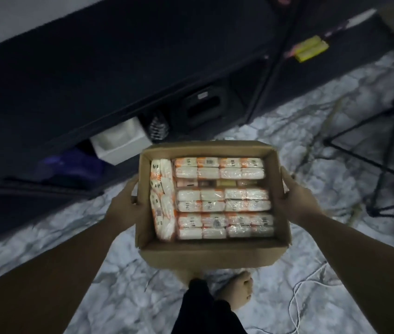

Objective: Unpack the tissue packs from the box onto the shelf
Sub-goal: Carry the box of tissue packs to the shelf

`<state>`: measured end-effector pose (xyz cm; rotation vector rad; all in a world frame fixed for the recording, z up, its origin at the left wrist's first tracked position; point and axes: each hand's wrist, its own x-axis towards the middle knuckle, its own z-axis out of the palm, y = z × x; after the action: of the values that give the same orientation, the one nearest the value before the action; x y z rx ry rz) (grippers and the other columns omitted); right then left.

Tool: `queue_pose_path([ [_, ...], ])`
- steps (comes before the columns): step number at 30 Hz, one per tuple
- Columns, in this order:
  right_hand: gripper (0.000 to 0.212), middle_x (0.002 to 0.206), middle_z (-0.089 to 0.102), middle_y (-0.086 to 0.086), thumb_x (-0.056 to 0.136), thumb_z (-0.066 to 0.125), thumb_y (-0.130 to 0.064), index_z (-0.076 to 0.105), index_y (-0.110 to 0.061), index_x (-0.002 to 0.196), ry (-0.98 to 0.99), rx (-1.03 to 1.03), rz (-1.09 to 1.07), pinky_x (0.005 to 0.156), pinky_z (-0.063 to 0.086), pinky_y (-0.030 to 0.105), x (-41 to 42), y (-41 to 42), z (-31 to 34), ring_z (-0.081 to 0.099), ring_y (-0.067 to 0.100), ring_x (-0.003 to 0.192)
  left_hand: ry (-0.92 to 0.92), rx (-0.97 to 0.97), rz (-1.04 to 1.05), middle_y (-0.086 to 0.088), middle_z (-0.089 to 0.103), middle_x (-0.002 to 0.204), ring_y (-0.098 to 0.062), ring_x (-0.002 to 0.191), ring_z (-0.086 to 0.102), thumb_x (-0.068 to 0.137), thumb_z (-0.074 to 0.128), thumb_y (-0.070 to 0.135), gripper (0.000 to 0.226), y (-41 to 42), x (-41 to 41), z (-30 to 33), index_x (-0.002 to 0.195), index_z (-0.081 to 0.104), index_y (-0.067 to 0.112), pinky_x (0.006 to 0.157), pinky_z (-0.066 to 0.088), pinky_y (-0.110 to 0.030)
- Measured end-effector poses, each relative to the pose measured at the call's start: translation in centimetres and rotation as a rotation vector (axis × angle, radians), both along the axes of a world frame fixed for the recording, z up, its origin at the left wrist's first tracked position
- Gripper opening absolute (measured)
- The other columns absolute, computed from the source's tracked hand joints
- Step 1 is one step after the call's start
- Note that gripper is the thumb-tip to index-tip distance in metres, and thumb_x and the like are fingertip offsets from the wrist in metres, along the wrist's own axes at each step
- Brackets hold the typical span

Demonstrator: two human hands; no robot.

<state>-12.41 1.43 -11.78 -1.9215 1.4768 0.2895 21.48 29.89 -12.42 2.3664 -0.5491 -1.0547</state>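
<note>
Our left hand (124,206) and right hand (297,196) clamped on the open box (211,251), tissue packs (222,198) inside, beside the shelf (118,75).

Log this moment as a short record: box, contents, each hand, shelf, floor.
box: open cardboard box, carried above the floor, flaps down
contents: tissue packs in white and orange wrap, rows lying flat plus a column standing on edge along the left wall; box looks full
left hand: left hand gripping the box's left side
right hand: right hand gripping the box's right side
shelf: dark shelf unit ahead, no tissue packs visible on it
floor: marbled grey floor, white cable lying to the right
</note>
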Motion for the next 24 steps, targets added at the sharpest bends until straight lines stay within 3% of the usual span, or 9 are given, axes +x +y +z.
queue_pose_path([
  [3,0.075,0.072,0.065,-0.006,0.098,0.056,-0.037,0.017,-0.054,0.159,-0.015,0.021,0.106,0.074,0.043,0.028,6.3,1.6,0.4,0.056,0.004,0.065,-0.009,0.012,0.107,0.013,0.070,0.085,-0.002,0.078,0.065,0.094,0.066,0.019,0.070,5.8,1.7,0.6,0.146,0.034,0.054,0.068,0.048,-0.019],
  [6,0.077,0.072,0.066,-0.002,0.096,0.057,-0.038,0.014,-0.053,0.159,0.013,0.038,0.212,0.073,0.049,0.032,12.2,3.9,-0.1,0.062,0.015,0.069,0.019,0.034,0.214,0.012,0.075,0.095,-0.011,0.086,0.072,0.089,0.068,0.027,0.077,11.7,3.8,-0.2,0.151,0.033,0.056,0.081,0.060,-0.039],
  [8,0.079,0.078,0.069,0.002,0.094,0.058,-0.037,0.017,-0.053,0.159,0.016,0.046,0.270,0.073,0.050,0.033,15.5,5.2,-0.8,0.066,0.022,0.075,0.038,0.045,0.290,0.013,0.075,0.104,-0.011,0.092,0.073,0.090,0.066,0.029,0.076,14.8,4.7,-0.8,0.153,0.032,0.055,0.087,0.060,-0.043],
  [11,0.081,0.088,0.071,0.007,0.092,0.056,-0.034,0.015,-0.051,0.160,0.033,0.045,0.348,0.073,0.050,0.033,19.1,7.2,-2.6,0.066,0.026,0.079,0.007,0.047,0.360,0.009,0.075,0.105,-0.013,0.095,0.072,0.093,0.067,0.027,0.075,18.2,5.4,-2.3,0.154,0.032,0.052,0.086,0.058,-0.038],
  [15,0.074,0.099,0.073,0.013,0.095,0.049,-0.037,0.016,-0.051,0.160,0.047,-0.005,0.415,0.084,0.057,0.042,21.8,9.1,-5.5,0.068,0.037,0.094,0.014,0.064,0.402,0.011,0.076,0.098,-0.009,0.089,0.072,0.093,0.067,0.026,0.079,21.1,6.3,-5.1,0.156,0.028,0.055,0.071,0.054,-0.028],
  [18,0.073,0.088,0.072,0.012,0.099,0.049,-0.033,0.015,-0.046,0.162,0.080,-0.012,0.446,0.083,0.054,0.041,23.1,9.9,-7.7,0.067,0.037,0.094,0.024,0.075,0.431,0.009,0.074,0.099,-0.002,0.085,0.067,0.095,0.065,0.028,0.079,22.1,6.6,-6.9,0.157,0.025,0.054,0.067,0.049,-0.020],
  [21,0.070,0.077,0.068,0.005,0.101,0.047,-0.034,0.014,-0.046,0.162,0.065,-0.010,0.468,0.075,0.051,0.038,23.7,10.4,-9.8,0.066,0.033,0.084,0.056,0.084,0.447,0.008,0.076,0.099,-0.009,0.085,0.071,0.097,0.064,0.031,0.076,22.6,6.3,-9.6,0.156,0.024,0.058,0.067,0.053,-0.026],
  [24,0.068,0.086,0.071,0.006,0.103,0.047,-0.037,0.013,-0.050,0.161,0.066,0.011,0.494,0.081,0.055,0.040,23.4,10.8,-11.7,0.067,0.031,0.088,0.045,0.094,0.446,0.011,0.076,0.110,-0.006,0.088,0.072,0.098,0.062,0.028,0.076,22.7,5.4,-12.1,0.158,0.023,0.054,0.070,0.054,-0.025],
])
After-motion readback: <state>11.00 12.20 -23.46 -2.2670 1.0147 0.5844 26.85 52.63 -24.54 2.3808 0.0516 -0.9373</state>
